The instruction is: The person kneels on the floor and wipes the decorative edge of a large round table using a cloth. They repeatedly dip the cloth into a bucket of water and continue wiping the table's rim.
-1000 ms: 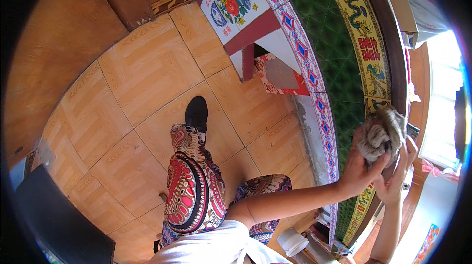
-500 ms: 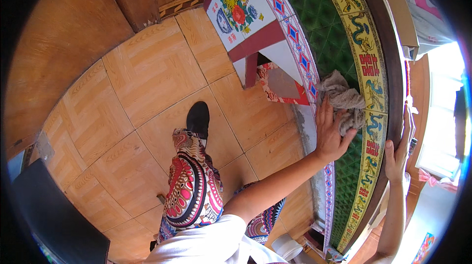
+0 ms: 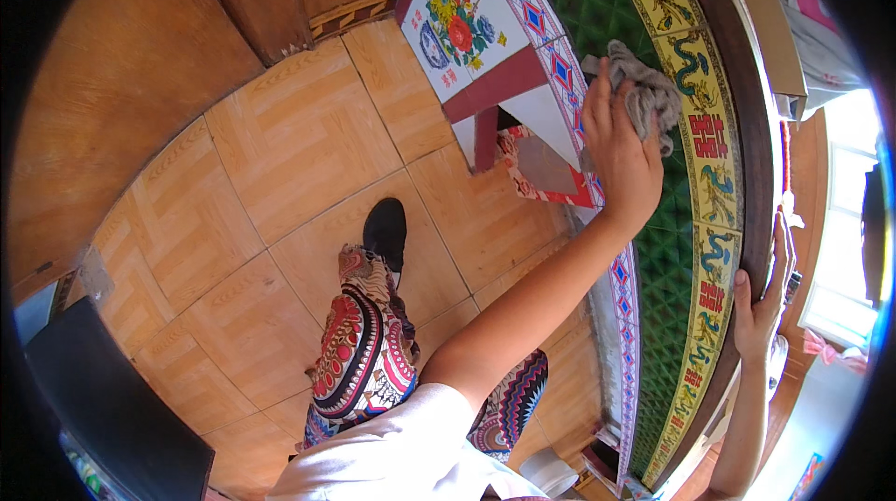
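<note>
Head view: my left hand (image 3: 618,151) presses a grey rag (image 3: 644,95) flat against the green tiled front (image 3: 667,249) of the decorated cabinet, fingers closed over the bunched cloth so it stays put on the upright surface. The rag sits by the yellow dragon border (image 3: 702,118). My right hand (image 3: 763,300) lies spread along the dark wooden top edge (image 3: 761,184), probably bracing me as I lean. Below: orange floor tiles (image 3: 280,156), a black shoe (image 3: 385,230), patterned trousers (image 3: 359,361).
</note>
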{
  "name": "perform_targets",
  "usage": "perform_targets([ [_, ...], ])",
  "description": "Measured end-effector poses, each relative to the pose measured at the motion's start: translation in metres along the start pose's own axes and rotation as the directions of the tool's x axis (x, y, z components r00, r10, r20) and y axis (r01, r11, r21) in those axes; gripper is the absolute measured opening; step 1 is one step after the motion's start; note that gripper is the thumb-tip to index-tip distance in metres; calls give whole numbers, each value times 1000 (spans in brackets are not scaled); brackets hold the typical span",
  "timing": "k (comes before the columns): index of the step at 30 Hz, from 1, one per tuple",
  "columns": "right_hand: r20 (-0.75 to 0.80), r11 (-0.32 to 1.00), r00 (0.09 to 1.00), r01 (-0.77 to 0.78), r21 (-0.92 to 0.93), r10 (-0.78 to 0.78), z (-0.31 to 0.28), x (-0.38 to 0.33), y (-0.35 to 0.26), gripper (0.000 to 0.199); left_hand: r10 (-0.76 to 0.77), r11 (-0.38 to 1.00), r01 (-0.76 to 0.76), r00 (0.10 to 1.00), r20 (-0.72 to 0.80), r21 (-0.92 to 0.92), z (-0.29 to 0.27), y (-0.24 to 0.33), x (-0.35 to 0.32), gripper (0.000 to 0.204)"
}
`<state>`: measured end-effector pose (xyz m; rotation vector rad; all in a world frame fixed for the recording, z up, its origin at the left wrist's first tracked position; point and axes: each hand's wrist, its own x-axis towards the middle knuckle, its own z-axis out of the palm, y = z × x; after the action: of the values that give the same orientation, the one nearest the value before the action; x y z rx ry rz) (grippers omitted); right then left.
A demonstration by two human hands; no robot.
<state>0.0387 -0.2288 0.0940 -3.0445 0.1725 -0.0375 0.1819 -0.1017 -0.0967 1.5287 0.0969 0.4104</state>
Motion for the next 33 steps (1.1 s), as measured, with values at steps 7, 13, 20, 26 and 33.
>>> perform_targets([
  [7, -18, 996, 1000, -7, 93, 8, 3, -7, 12, 71, -327, 901, 285, 942, -80, -327, 0, -17, 61, 46],
  [13, -10, 997, 1000, -2, 81, 3, 6, 1, 6, 68, -51, 966, 38, 998, 47, 257, -31, -59, 204, 46],
  [20, 5, 998, 1000, -21, 57, 20, 4, -2, 9, 69, -204, 912, -12, 853, 480, 410, -62, -66, 243, 54],
  [26, 37, 987, 990, -141, 71, 139, 4, -10, 13, 70, -121, 827, -301, 731, 672, 476, -83, -96, 223, 62],
  [33, 56, 996, 995, -82, -34, 84, 0, -12, 14, 73, -190, 840, -238, 713, 675, 488, -94, -62, 251, 55],
])
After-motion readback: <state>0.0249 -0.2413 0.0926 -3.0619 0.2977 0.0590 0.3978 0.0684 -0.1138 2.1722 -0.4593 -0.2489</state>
